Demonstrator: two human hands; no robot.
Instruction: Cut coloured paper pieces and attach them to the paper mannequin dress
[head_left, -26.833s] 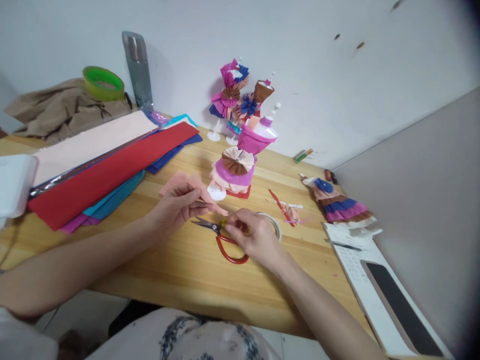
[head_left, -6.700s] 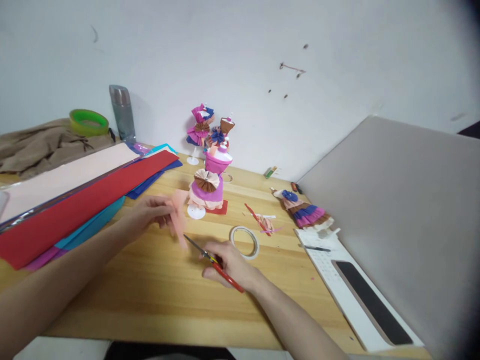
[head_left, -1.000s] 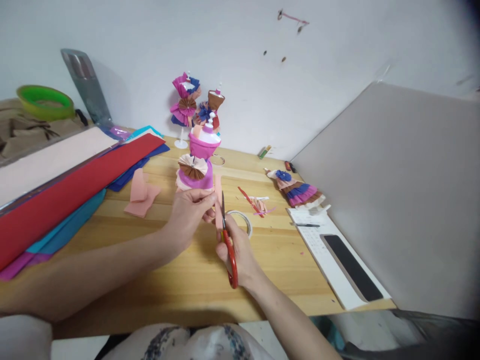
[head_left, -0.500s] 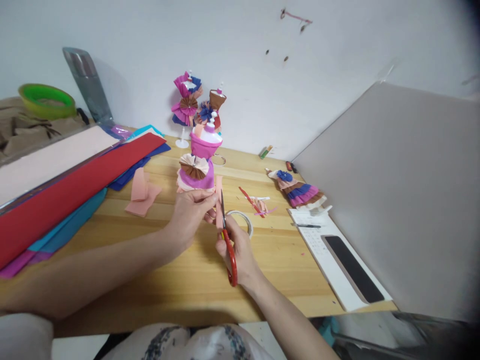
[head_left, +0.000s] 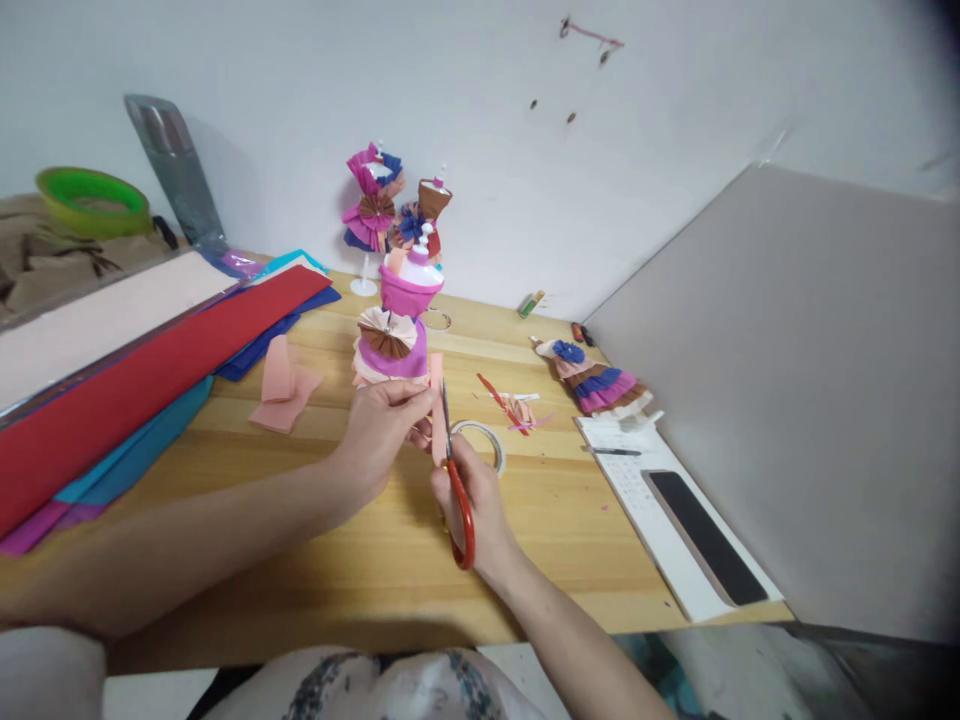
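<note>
Between thumb and fingers, my left hand (head_left: 386,430) pinches a narrow strip of peach crepe paper (head_left: 437,400), held upright above the table. My right hand (head_left: 484,505) is wrapped round the handles of red-handled scissors (head_left: 461,510). Their blades point away from me and lie along the strip's right edge. Just beyond my left hand stands a small dress form (head_left: 411,290) in a pink and purple paper dress, with a pleated brown and cream fan (head_left: 388,333) at its waist. A roll of white tape (head_left: 491,440) lies behind my right hand, partly hidden by it.
Folded peach paper (head_left: 285,390) lies left, near long sheets of red paper (head_left: 187,355). Paper scraps (head_left: 517,408) and a ruffled paper dress (head_left: 600,380) are to the right. A phone (head_left: 705,535) rests on a white notebook (head_left: 637,500). Two dressed forms (head_left: 375,205) stand at the wall.
The scissors and my right hand have shifted very slightly against the peach strip, and the blades look closer together. My left hand stays in almost the same place.
</note>
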